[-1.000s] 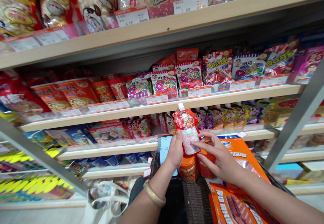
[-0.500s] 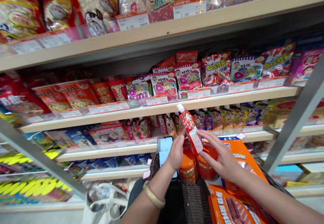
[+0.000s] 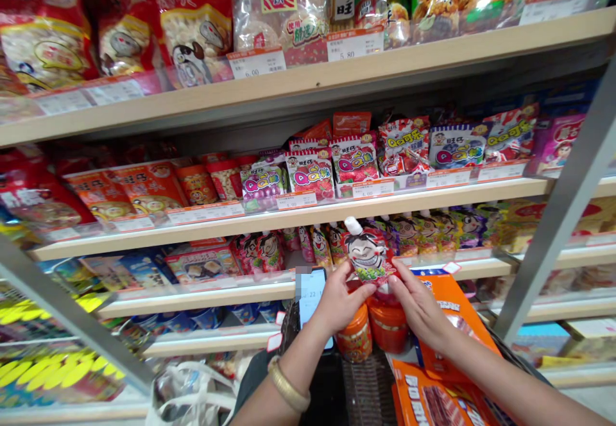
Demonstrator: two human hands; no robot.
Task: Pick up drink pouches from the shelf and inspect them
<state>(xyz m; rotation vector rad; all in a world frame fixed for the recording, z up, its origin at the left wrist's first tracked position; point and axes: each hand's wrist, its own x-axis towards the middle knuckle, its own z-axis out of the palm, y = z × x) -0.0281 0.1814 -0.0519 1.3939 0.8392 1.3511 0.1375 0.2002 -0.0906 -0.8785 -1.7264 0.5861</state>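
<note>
A red spouted pouch [image 3: 368, 253] with a white cap and a grinning cartoon face is held up between both hands, its face side toward me. My left hand [image 3: 341, 294] pinches its left edge, thumb across the lower front. On the other side, my right hand [image 3: 418, 298] grips the lower right edge with thumb and fingers. Just below the pouch stand two orange-red canisters [image 3: 355, 336] in a dark woven basket [image 3: 368, 387]. Orange snack packs [image 3: 433, 391] lie in the basket under my right forearm.
A phone [image 3: 312, 304] stands upright left of the canisters. Ahead, shelves [image 3: 289, 217] hold bagged sweets [image 3: 310, 174] and a row of similar pouches [image 3: 409, 233]. Slanted metal posts [image 3: 558, 208] flank the shelves. A white bag [image 3: 192, 387] sits at lower left.
The pouch has turned from its edge and back to its cartoon front. My left fingers have moved onto its left side, and the view has tilted slightly upward.
</note>
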